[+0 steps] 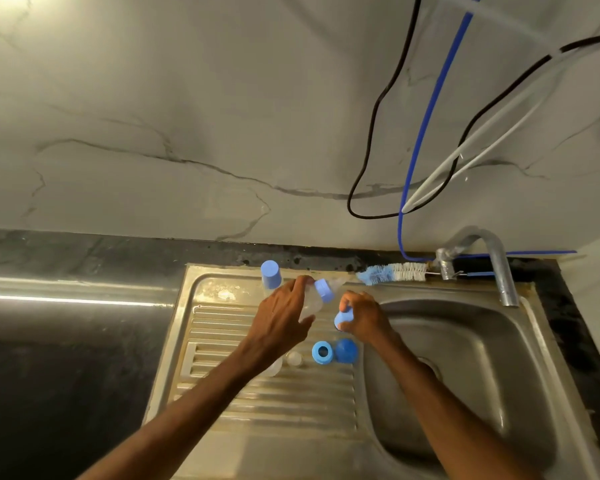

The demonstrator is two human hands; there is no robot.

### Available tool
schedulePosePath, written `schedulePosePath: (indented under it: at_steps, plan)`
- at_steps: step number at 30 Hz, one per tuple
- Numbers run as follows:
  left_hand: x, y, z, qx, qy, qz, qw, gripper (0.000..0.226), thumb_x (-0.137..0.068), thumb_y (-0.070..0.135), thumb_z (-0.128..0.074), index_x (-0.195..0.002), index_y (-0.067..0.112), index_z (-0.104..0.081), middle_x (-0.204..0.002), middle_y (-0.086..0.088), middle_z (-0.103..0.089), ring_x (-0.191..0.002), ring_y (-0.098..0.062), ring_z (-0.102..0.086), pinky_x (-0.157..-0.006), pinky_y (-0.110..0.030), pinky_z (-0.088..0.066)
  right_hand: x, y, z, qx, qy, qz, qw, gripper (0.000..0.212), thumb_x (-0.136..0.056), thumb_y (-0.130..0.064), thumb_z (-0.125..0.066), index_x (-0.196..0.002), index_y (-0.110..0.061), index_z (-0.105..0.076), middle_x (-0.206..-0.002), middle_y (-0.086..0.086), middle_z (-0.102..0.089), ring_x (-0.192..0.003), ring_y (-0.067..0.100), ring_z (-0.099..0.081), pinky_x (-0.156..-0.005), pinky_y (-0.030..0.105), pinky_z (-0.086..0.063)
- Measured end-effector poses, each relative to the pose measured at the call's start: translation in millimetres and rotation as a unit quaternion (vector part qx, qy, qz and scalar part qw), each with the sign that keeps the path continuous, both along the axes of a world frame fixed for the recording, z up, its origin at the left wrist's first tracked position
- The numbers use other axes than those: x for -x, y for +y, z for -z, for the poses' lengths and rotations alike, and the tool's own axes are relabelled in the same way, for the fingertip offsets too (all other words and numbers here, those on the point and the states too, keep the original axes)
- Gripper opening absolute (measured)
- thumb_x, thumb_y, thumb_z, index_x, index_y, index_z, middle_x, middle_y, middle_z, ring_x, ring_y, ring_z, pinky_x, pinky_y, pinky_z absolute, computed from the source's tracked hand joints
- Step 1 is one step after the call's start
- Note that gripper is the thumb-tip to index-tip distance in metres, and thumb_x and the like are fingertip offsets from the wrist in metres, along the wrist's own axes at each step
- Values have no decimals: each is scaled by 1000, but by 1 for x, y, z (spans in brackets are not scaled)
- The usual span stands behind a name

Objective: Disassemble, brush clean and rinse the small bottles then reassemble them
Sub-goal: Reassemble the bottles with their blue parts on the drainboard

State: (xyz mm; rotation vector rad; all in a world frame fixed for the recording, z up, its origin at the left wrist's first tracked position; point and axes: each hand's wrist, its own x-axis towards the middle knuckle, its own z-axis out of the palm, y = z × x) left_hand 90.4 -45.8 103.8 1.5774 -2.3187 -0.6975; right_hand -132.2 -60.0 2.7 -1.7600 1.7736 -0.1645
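Our left hand (284, 306) grips a clear small bottle (310, 303), tilted above the drainboard (274, 403), its blue collar (324, 289) on. Our right hand (364, 315) pinches a blue cap (343, 318). A loose screw ring (322, 352) and second cap (346, 350) lie just below. If the bottle slips, it may knock them into the basin (465, 358).

Grips clear bottle (312, 304), blue collar (324, 289) on, in left hand (284, 306) over drainboard (222, 341); holds blue cap (343, 318) in right hand (364, 315). By basin-side edge: blue ring (322, 352), blue dome (346, 350). Far edge: blue cup (271, 274), brush (392, 273).
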Motion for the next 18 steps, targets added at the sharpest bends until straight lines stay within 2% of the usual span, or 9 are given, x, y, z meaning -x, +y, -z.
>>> schedulePosePath:
  at_steps: [3,5,6,8,11,13,16,18]
  plan:
    - [-1,-1,3,-6,14,-8,1000,65,-86,28,-80,-139,14,-44,-128,-8,-63,-105,-23,-65,-77,-21,-41,4,-6,4,26,-34,8,999,32,-73,-17,-83,-85,-24,-54,-91,3,-64,-84,18,-60,-69,24,-46]
    - [-2,-2,2,-4,23,-11,1000,66,-85,26,-81,-138,13,-45,-126,-9,-63,-103,-23,-65,-76,-22,-42,12,-11,-8,29,-90,82,992,30,-79,-17,-84,-99,-21,-61,-98,-3,-63,-90,15,-63,-70,21,-51]
    - [-3,-3,2,-1,27,-12,1000,66,-84,25,-81,-138,13,-46,-126,-9,-63,-102,-23,-65,-76,-22,-42,17,-12,-22,31,-146,137,979,35,-80,-15,-84,-108,-18,-63,-102,-4,-64,-92,13,-65,-70,20,-53]
    - [-7,-4,0,3,34,-15,999,66,-83,22,-83,-137,13,-47,-124,-10,-64,-101,-24,-65,-78,-23,-44,26,-12,-60,54,-287,205,934,41,-83,-9,-81,-120,-15,-65,-112,1,-70,-98,16,-71,-75,25,-60]
    - [-11,-7,-4,16,50,-12,999,64,-82,19,-83,-136,15,-49,-124,-7,-64,-104,-23,-63,-81,-23,-44,35,-1,-113,75,-416,180,888,39,-87,-3,-75,-125,-8,-66,-117,7,-73,-104,19,-72,-83,31,-61]
    - [-9,-8,-9,19,68,-7,997,63,-83,17,-82,-138,16,-50,-126,-7,-63,-109,-22,-61,-84,-23,-42,31,5,-133,72,-412,127,899,40,-87,-5,-76,-126,-10,-67,-117,4,-74,-106,17,-71,-87,30,-60]
    - [-6,-6,-17,43,74,19,996,65,-84,15,-80,-142,16,-50,-133,-9,-61,-115,-24,-58,-92,-28,-42,20,8,-143,80,-348,57,932,39,-87,-10,-78,-124,-20,-68,-118,-3,-73,-108,11,-70,-89,27,-58]
    - [-8,-5,-21,52,76,32,995,69,-85,14,-78,-147,16,-46,-138,-9,-58,-121,-25,-54,-98,-34,-43,16,8,-149,83,-346,52,933,39,-88,-12,-77,-125,-20,-66,-118,-2,-72,-107,12,-70,-89,27,-59]
